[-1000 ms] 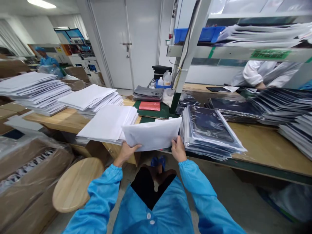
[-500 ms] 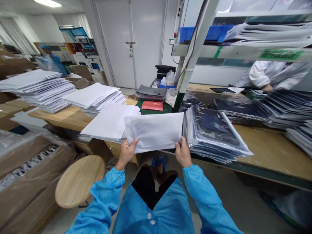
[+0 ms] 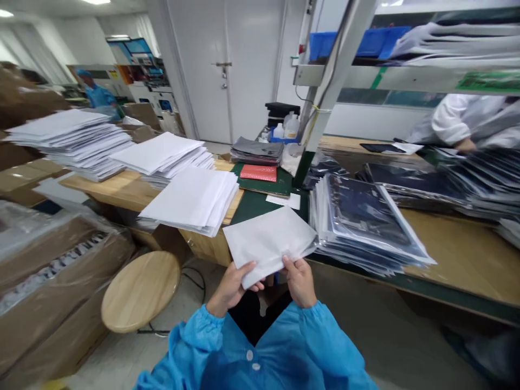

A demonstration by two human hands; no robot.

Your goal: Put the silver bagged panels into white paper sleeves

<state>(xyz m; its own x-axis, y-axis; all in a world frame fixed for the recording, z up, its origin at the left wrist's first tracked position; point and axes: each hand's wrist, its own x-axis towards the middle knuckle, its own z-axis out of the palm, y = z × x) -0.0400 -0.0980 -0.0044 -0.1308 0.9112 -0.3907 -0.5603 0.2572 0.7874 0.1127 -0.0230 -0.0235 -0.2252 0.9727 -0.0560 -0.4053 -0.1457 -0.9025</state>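
A flat white envelope [image 3: 270, 238] is held tilted in front of me, with both hands on its near edge. My left hand [image 3: 235, 284] grips its lower left corner, thumb on top and fingers underneath. On the right, my right hand [image 3: 298, 276] pinches the near edge between thumb and fingers. Whether anything lies inside the envelope cannot be seen. Just left of it is a loose stack of white envelopes [image 3: 187, 197] on the wooden table. To its right stands a stack of dark flat panels in clear sleeves [image 3: 361, 211].
Two more white stacks [image 3: 166, 154] [image 3: 69, 135] extend leftward. A red pouch [image 3: 259, 173] and white label [image 3: 284, 201] lie on the green mat [image 3: 255, 208]. A metal post [image 3: 325, 92] rises behind. A round stool [image 3: 140, 290] stands lower left; a co-worker's sleeve [image 3: 450, 122] shows at right.
The envelope has come nearer to me and turned, so a corner now points towards me. My hands have moved closer together and lower. The white label on the mat is now uncovered.
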